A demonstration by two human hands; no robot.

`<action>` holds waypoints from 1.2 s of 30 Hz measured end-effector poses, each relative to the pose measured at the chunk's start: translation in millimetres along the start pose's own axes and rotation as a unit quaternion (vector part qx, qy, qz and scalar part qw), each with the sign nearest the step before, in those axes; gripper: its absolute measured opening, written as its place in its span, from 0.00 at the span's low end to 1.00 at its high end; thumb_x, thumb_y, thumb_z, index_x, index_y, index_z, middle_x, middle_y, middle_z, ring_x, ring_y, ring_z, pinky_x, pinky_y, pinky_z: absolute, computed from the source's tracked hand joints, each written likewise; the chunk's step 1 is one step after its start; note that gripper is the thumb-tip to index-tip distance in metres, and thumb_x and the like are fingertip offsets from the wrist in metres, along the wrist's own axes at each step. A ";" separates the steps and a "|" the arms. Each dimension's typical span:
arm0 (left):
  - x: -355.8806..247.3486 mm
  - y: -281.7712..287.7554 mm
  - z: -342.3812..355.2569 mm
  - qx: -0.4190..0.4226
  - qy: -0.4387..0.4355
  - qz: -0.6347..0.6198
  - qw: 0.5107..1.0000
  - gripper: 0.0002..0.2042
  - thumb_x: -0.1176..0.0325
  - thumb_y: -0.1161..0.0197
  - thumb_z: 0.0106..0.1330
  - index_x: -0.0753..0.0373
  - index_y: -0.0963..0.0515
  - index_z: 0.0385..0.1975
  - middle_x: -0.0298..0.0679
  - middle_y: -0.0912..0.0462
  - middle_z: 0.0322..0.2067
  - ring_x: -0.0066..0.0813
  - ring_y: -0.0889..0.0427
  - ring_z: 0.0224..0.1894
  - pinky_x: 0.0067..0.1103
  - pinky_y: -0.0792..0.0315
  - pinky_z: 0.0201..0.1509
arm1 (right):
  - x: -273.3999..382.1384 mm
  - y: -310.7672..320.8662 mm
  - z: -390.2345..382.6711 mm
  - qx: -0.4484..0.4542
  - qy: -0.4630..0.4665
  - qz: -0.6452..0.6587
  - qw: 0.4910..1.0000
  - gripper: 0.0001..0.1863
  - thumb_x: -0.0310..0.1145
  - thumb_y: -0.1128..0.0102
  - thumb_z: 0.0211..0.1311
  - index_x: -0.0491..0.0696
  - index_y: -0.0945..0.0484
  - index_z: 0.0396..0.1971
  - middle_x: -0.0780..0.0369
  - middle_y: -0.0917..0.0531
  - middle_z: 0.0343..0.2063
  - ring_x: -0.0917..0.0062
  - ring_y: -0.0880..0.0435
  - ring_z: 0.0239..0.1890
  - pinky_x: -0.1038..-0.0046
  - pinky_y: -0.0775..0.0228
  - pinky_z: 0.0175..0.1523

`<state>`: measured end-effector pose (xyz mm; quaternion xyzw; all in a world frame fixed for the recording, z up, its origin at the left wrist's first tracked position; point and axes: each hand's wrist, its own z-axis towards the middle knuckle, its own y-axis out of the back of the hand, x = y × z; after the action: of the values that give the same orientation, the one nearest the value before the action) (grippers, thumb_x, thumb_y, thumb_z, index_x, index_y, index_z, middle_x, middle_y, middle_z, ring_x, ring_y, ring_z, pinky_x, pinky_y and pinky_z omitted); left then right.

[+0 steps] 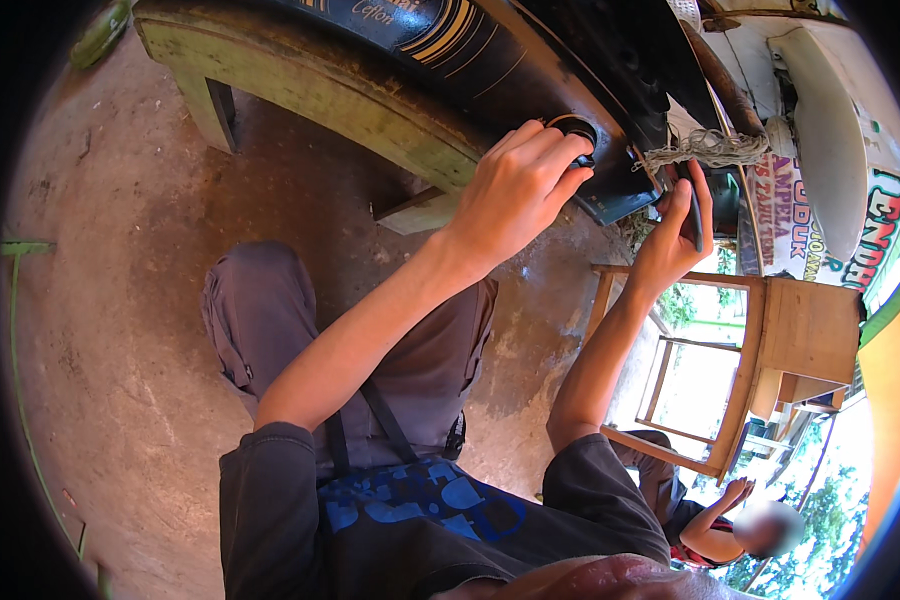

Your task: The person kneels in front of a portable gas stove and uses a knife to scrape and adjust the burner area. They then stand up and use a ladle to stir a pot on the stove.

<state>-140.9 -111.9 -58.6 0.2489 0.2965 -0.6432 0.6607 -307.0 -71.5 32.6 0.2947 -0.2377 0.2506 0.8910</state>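
My left hand (525,190) has its fingers curled round a dark round knob (578,126) on the front of a black stove (470,75), which carries gold curved stripes. Beyond the stove's right end, my right hand (670,235) is closed on a narrow, flat dark piece (697,215) whose kind I cannot make out. Just above those fingers, a tangle of pale string (715,150) hangs by the stove's corner. What my right palm covers is hidden.
A worn greenish wooden bench (320,95) stands under the stove. On the right are a wooden-framed cabinet (755,380), a printed banner (785,220) and another person (715,530), seated. Stained concrete floor (120,330) lies to the left.
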 end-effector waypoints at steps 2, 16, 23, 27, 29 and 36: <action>1.7 0.5 1.2 -0.014 -0.025 0.013 1.000 0.11 0.74 0.26 0.63 0.65 0.18 0.43 0.41 0.15 0.33 0.41 0.18 0.38 0.34 0.22 0.43 | -1.9 -0.9 1.6 -0.002 0.007 -0.006 1.000 0.18 0.33 0.40 0.81 0.40 0.17 0.61 0.62 0.08 0.41 0.91 0.28 0.29 0.85 0.38 0.34; -1.8 9.6 9.1 0.021 -0.021 0.013 0.999 0.11 0.74 0.26 0.63 0.63 0.19 0.43 0.38 0.16 0.30 0.39 0.18 0.37 0.34 0.22 0.42 | -9.9 -5.2 10.7 -0.018 -0.007 0.004 1.000 0.18 0.33 0.36 0.79 0.35 0.17 0.57 0.58 0.10 0.41 0.81 0.16 0.41 0.79 0.24 0.48; -1.7 8.4 6.5 0.021 -0.013 0.016 1.000 0.11 0.74 0.25 0.63 0.63 0.19 0.42 0.38 0.15 0.32 0.38 0.18 0.38 0.33 0.22 0.43 | -15.7 -10.2 14.0 -0.039 0.010 0.012 0.999 0.17 0.34 0.33 0.77 0.36 0.15 0.54 0.63 0.12 0.34 0.83 0.19 0.36 0.78 0.27 0.44; -1.3 9.2 6.6 0.020 -0.017 0.016 1.000 0.11 0.74 0.25 0.63 0.64 0.19 0.42 0.39 0.15 0.33 0.39 0.17 0.37 0.33 0.21 0.43 | -1.7 -6.9 8.7 -0.020 -0.020 -0.003 1.000 0.19 0.31 0.38 0.79 0.33 0.19 0.60 0.54 0.09 0.47 0.79 0.13 0.46 0.77 0.23 0.54; -2.0 9.6 7.8 0.031 -0.018 0.023 0.999 0.11 0.75 0.26 0.61 0.64 0.19 0.42 0.39 0.15 0.35 0.38 0.17 0.39 0.33 0.21 0.43 | -0.7 -2.2 9.3 -0.017 -0.016 -0.027 0.999 0.18 0.31 0.39 0.80 0.34 0.18 0.60 0.55 0.09 0.46 0.80 0.14 0.45 0.78 0.24 0.53; -6.5 31.4 42.6 0.189 -0.161 0.189 0.950 0.16 0.74 0.28 0.54 0.66 0.18 0.43 0.39 0.15 0.39 0.38 0.17 0.48 0.34 0.19 0.49 | 4.1 1.2 7.2 -0.011 0.019 -0.035 0.999 0.18 0.32 0.41 0.80 0.37 0.17 0.60 0.56 0.08 0.44 0.83 0.16 0.42 0.81 0.27 0.48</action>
<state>-106.5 -136.1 -25.7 0.3137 0.0069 -0.5824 0.7499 -306.6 -74.1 40.6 0.2880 -0.2129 0.2225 0.9068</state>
